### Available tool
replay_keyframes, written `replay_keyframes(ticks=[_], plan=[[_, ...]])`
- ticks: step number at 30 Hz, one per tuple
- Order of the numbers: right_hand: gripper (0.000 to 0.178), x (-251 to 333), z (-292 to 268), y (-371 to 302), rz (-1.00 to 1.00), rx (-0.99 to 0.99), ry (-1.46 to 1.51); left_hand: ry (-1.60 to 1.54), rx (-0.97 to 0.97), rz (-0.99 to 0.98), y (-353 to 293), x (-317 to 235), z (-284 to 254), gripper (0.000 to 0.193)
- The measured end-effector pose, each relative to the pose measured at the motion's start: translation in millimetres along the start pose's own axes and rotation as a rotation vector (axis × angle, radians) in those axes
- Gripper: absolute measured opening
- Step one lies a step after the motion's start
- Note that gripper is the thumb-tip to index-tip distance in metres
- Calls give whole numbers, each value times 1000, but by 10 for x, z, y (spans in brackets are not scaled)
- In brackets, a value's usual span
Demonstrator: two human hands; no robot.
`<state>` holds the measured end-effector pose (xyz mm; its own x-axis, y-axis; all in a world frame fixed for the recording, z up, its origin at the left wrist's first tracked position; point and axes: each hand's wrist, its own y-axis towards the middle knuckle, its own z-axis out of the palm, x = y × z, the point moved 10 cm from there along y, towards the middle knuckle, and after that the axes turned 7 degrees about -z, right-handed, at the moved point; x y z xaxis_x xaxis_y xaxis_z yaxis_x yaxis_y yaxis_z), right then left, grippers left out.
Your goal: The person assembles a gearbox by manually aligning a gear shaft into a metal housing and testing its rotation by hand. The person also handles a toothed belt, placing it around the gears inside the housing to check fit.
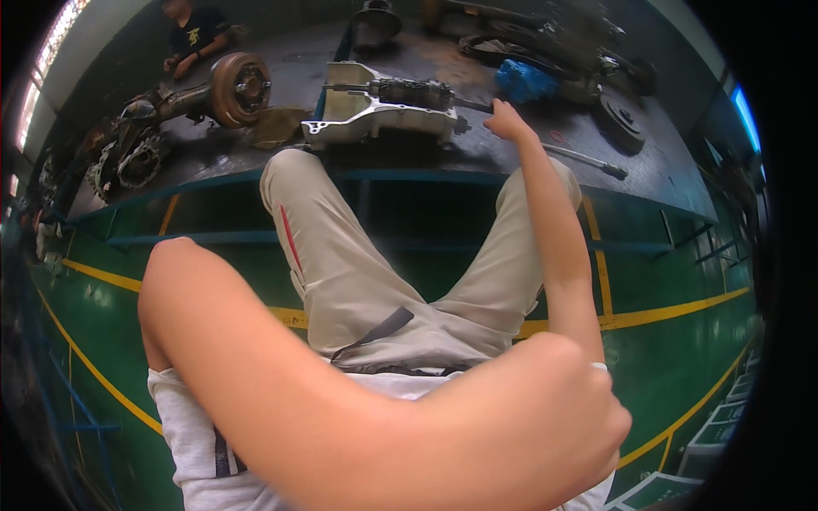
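Observation:
An open silver metal gearbox housing [375,128] lies on the bench in front of my knees. Along its top rests a dark gear shaft [413,92], whose long thin end sticks out to the right. My right hand [509,121] is closed around that end, the fingertips partly hidden. Bent across my chest, my left arm brings my left hand [579,396] close to the camera, over my right upper arm. Its fingers are curled in, and anything inside them is hidden.
A rusty axle with a brake drum [241,89] lies at the left. Blue plastic [526,80], a round disc [622,122] and a metal rod [588,160] are on the right. Across the metal bench [426,163] a person [196,38] leans. Yellow lines mark the green floor.

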<state>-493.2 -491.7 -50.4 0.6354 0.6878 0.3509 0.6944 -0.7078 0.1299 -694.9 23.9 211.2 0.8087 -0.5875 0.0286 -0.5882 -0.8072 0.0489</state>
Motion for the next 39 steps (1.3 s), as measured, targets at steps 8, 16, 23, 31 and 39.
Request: replay_keyframes(ticks=[8,16,23,31,39], plan=[[68,-43,51,46,8,53,-63,114,-344,-346,-184,113,-115,51],[78,10,19,9,8,50,1,334,-313,-158,35,-133,40,55],[74,-96,39,35,26,29,73,454,-769,-213,470,-485,-71,39],[71,-151,83,163,15,43,11,123,-239,-335,796,-477,146,44],[69,-55,58,78,-1,33,-4,-33,-501,-48,192,-234,114,45]])
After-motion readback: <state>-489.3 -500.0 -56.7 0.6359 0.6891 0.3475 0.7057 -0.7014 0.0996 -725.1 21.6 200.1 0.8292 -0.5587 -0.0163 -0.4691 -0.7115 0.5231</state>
